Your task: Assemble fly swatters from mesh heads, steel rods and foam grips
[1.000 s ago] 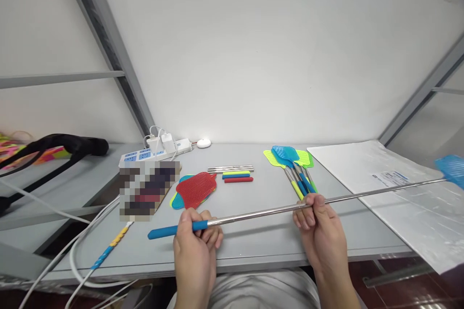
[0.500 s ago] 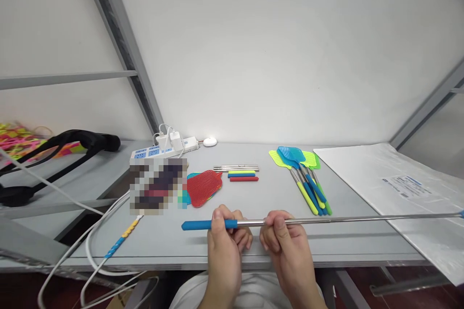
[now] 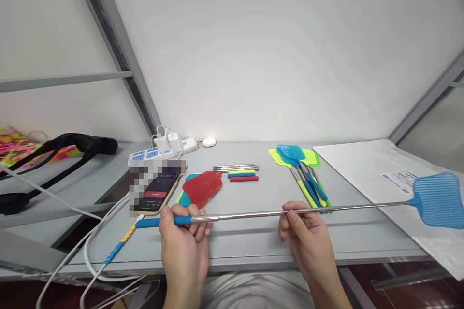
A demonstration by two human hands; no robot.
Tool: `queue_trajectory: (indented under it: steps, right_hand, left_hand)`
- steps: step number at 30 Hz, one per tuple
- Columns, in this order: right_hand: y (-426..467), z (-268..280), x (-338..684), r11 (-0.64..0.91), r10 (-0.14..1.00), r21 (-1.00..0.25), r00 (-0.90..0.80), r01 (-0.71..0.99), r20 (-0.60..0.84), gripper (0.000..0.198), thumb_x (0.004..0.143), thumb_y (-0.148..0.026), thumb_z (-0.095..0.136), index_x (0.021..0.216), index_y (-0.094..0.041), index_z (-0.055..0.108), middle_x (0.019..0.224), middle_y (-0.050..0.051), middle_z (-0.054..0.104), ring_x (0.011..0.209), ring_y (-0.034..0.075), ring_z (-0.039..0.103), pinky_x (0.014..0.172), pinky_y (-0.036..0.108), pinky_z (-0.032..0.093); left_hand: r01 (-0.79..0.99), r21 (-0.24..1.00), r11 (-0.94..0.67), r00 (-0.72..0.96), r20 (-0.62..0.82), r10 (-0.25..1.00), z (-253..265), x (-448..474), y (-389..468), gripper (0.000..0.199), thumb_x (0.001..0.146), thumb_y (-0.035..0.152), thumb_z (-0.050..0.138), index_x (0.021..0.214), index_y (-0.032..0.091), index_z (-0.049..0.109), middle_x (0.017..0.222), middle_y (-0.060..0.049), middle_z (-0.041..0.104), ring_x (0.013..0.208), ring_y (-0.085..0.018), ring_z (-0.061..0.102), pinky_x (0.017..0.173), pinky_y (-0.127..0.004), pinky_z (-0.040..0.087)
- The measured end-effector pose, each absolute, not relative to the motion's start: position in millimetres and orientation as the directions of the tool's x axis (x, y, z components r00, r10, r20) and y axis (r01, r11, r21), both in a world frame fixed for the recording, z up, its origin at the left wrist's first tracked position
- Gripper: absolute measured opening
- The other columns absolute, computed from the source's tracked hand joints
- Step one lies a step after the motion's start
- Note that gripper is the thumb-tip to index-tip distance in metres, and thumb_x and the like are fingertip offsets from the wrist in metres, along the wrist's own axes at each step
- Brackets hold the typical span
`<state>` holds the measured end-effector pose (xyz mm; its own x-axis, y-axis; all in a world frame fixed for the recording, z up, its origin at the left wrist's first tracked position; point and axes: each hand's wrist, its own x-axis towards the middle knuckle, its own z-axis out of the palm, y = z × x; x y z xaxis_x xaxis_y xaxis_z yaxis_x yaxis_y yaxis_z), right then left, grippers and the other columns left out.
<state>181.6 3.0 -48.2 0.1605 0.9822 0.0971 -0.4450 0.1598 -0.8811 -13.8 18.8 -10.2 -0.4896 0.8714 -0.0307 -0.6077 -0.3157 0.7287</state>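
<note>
A fly swatter with a blue grip, a long metal telescopic rod and a blue mesh head is held level across the front of the table. My left hand is closed around its blue grip at the left. My right hand pinches the thin rod about halfway along. The blue head hangs out at the far right, over a white plastic bag. Beyond my left hand lie loose swatter heads, red on top. Metal rods and coloured grips lie at the middle.
Several finished-looking swatters lie in a pile at the right. A phone with a cable, a power strip and a white round device are at the left. A black frame sits further left. Grey shelf posts flank the table.
Both hands have moved apart, the left one leftward and the right one rightward along the rod. The swatter has shifted left and its blue head has come into view.
</note>
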Motion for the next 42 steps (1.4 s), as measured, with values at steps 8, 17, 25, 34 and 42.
queue_trajectory:
  steps: [8,17,25,34,42]
  right_hand:
    - [4.2,-53.2,186.0,0.191,0.975,-0.898,0.178,-0.396,0.129,0.015,0.080,-0.032,0.076,0.085,-0.019,0.072,0.065,0.001,0.062,0.054,0.013,0.056,0.050,0.026,0.046]
    - [-0.9,-49.6,153.3,0.246,0.969,-0.893,0.104,-0.376,0.223,0.008,0.077,-0.028,0.078,0.081,-0.021,0.076,0.062,0.002,0.065,0.050,0.013,0.059,0.048,0.026,0.048]
    - [-6.4,-54.7,139.3,0.148,0.989,-0.913,0.062,-0.381,0.135,0.016,0.072,-0.028,0.082,0.085,-0.021,0.076,0.057,-0.001,0.063,0.047,0.013,0.055,0.046,0.026,0.046]
    - [0.5,-50.5,180.5,0.266,0.952,-0.832,0.267,-0.486,0.148,0.015,0.083,-0.036,0.073,0.087,-0.022,0.069,0.058,-0.002,0.056,0.050,0.012,0.053,0.050,0.025,0.043]
    - [4.2,-55.6,183.1,0.266,0.954,-0.883,0.236,-0.387,0.184,0.010,0.081,-0.030,0.076,0.084,-0.021,0.071,0.066,0.001,0.063,0.055,0.013,0.058,0.050,0.025,0.046]
  left_hand:
    - [-0.670,0.681,-0.295,-0.465,-0.076,0.882,-6.1,-3.4,15.2,0.045,0.094,0.047,0.048,0.062,0.022,0.027,0.049,0.008,0.026,0.039,-0.010,0.024,0.039,-0.023,0.029]
    - [-0.768,0.620,-0.161,-0.315,-0.147,0.938,-18.1,34.9,4.6,0.044,0.095,0.052,0.045,0.066,0.023,0.030,0.048,0.008,0.026,0.040,-0.010,0.025,0.040,-0.023,0.031]
    - [-0.744,0.664,-0.067,-0.227,-0.158,0.961,-21.5,46.5,0.9,0.045,0.096,0.051,0.046,0.065,0.021,0.033,0.049,0.007,0.033,0.039,-0.008,0.030,0.041,-0.021,0.031]
    - [-0.653,0.711,-0.261,-0.439,-0.075,0.895,-16.5,7.6,13.6,0.043,0.096,0.051,0.045,0.066,0.022,0.034,0.049,0.008,0.035,0.034,-0.008,0.027,0.039,-0.023,0.033]
    - [-0.707,0.652,-0.272,-0.427,-0.087,0.900,-15.0,12.3,12.5,0.045,0.095,0.053,0.046,0.066,0.023,0.032,0.049,0.008,0.032,0.038,-0.009,0.028,0.040,-0.023,0.033]
